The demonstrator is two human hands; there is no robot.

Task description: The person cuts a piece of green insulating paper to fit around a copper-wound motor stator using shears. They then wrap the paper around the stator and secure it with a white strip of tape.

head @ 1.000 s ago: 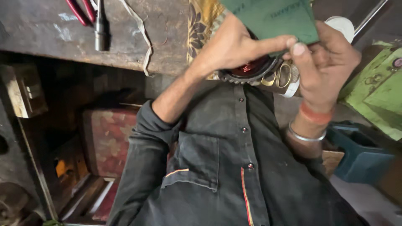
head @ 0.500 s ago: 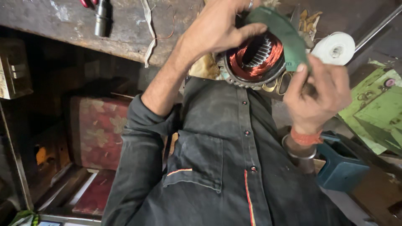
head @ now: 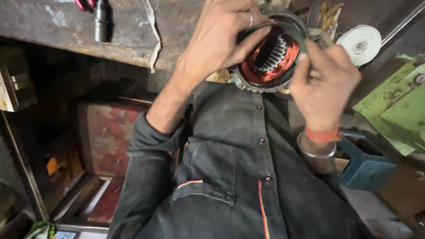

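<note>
Copper-wound stator (head: 270, 57) is braced against the chest, left hand (head: 221, 40) gripping its rim, right hand (head: 325, 84) pinching the green strip (head: 303, 42) there.

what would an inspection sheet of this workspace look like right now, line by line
surface: worn, stained wooden bench, its edge running across the top of the view
job's things: round motor stator with copper windings and a toothed core, held up in front of a dark shirt; a thin dark green strip curves over its rim
clutter: white tape roll, metal socket, red-handled tool, green parts, blue box
grippers: left hand grips the stator rim; right hand pinches the strip at the rim
cables: pale cord hangs over the bench edge
surroundings: dim shelves and a red patterned box under the bench
</note>
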